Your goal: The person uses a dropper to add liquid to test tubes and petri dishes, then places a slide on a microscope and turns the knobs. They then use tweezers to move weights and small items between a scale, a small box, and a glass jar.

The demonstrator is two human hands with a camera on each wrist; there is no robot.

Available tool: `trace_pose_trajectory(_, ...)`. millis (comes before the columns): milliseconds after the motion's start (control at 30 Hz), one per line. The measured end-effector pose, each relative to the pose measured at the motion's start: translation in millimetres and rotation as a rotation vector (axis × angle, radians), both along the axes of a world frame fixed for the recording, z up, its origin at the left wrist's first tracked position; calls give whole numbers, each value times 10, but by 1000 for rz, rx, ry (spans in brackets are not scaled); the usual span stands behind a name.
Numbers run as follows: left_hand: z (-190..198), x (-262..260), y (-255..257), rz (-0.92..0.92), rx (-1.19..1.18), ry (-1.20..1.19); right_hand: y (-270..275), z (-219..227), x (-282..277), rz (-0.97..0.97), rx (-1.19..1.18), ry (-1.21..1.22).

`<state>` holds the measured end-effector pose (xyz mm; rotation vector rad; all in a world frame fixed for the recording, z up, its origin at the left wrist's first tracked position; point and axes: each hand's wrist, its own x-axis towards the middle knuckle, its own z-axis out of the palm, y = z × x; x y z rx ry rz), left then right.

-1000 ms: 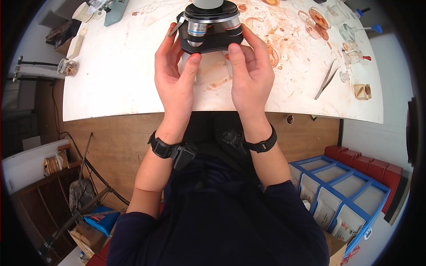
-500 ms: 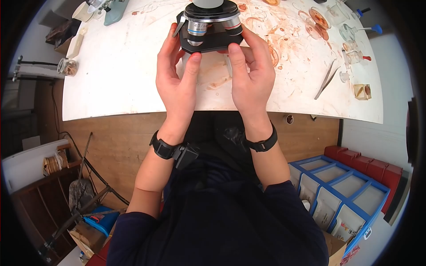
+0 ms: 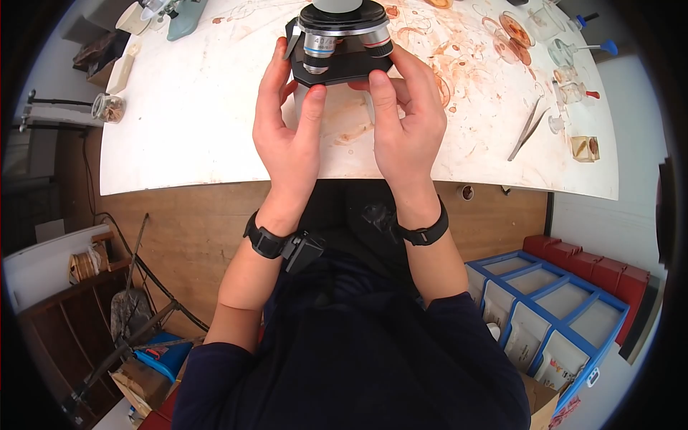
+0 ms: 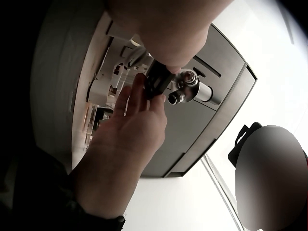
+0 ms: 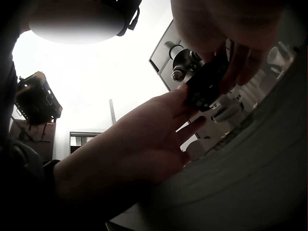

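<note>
At the top of the head view, a microscope's black stage (image 3: 344, 70) lies below its round nosepiece and silver objectives (image 3: 318, 51). The left hand (image 3: 290, 140) holds the stage's left side, thumb at the front edge and index finger beside a silver lever (image 3: 292, 41). Around the right front corner, the right hand (image 3: 410, 129) grips with thumb and fingers. The left wrist view shows the right hand (image 4: 132, 127) with thumb against the stage (image 4: 158, 79); the right wrist view shows the left hand (image 5: 149, 130) at it. Fingers underneath are partly hidden.
Tweezers (image 3: 527, 129), a small yellowish block (image 3: 585, 148) and glassware (image 3: 571, 92) stand to the right on the reddish-stained white table (image 3: 186, 143). A glass jar (image 3: 110, 109) is near the left edge. A blue-framed rack (image 3: 552, 287) stands below right.
The silver lever has swung inward against the stage's left side. My left hand has shifted slightly right, its index finger following the lever. The right hand has barely moved.
</note>
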<state>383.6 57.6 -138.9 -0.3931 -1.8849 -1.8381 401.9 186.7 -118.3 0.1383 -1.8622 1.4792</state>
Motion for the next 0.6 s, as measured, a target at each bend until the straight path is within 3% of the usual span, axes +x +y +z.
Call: trace_pose_trajectory(600, 80, 21, 8, 161, -244, 133, 35, -9, -23, -23, 84, 43)
